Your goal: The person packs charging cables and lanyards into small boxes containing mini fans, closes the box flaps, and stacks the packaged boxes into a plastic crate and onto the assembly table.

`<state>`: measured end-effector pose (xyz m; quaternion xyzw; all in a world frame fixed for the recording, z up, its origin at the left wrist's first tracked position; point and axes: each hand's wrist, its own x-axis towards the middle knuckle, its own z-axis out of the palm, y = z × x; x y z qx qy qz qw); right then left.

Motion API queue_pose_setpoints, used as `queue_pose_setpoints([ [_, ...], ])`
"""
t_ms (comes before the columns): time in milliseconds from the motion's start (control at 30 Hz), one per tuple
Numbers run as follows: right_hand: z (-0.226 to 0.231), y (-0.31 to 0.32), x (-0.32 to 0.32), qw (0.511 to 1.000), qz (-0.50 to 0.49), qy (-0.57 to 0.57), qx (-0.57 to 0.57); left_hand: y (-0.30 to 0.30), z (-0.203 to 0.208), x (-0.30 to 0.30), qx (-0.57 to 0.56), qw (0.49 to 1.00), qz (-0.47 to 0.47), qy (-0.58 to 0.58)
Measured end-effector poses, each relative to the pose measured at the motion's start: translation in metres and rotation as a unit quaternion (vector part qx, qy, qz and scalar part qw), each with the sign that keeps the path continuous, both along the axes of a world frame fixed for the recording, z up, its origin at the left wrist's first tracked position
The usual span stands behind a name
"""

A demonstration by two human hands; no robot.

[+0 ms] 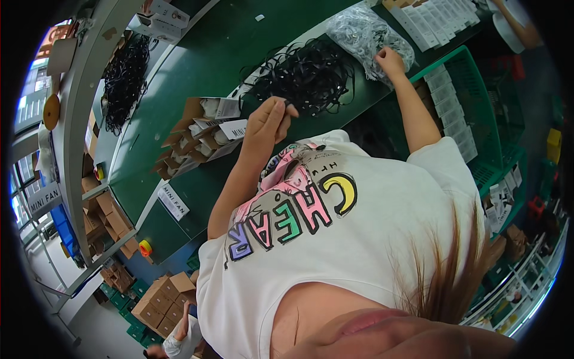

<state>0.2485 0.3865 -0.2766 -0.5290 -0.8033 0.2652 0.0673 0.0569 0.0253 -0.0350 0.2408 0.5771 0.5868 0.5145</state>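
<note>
The hands work above a green table (pixel 221 54). The left hand (pixel 268 122), near the middle of the view, is clenched, its fingers pinched on a thin black cord (pixel 289 103) whose end runs into the tangled heap of black cords (pixel 308 75) lying on the table at its one o'clock. The right hand (pixel 390 61), at about one o'clock from the heap's centre, rests with bent fingers on a clear plastic bag (pixel 365 33) stuffed with small pale pieces; whether it grips the film cannot be told.

At nine o'clock from the left hand stand several open brown cardboard boxes (pixel 200 134), each holding a white item and a white paper slip. At three o'clock from the right hand, a green plastic basket (pixel 478 107) holds rows of flat white packets. A second heap of black cords (pixel 124 78) lies at the table's far left.
</note>
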Motion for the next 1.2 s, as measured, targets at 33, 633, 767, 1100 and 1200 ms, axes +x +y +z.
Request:
queue_pose_setpoints([
  [33, 0.001, -0.006, -0.001, 1.000, -0.007, -0.016, 0.015, -0.003, 0.001, 0.003, -0.002, 1.000, 0.003, -0.004],
  [633, 0.028, -0.044, 0.007, 0.978, -0.065, 0.147, 0.133, -0.082, 0.185, 0.013, 0.295, 0.948, -0.067, -0.099],
  [767, -0.003, -0.088, 0.010, 0.958, 0.108, -0.145, 0.222, -0.059, 0.152, 0.018, 0.592, 0.804, 0.051, -0.030],
  [1100, -0.030, -0.099, 0.016, 0.995, -0.021, 0.037, 0.087, -0.089, 0.108, -0.017, 0.266, 0.947, 0.079, 0.160],
  [1200, -0.063, -0.097, 0.030, 0.956, -0.202, 0.208, -0.051, -0.078, 0.069, -0.030, 0.039, 0.965, 0.022, 0.259],
])
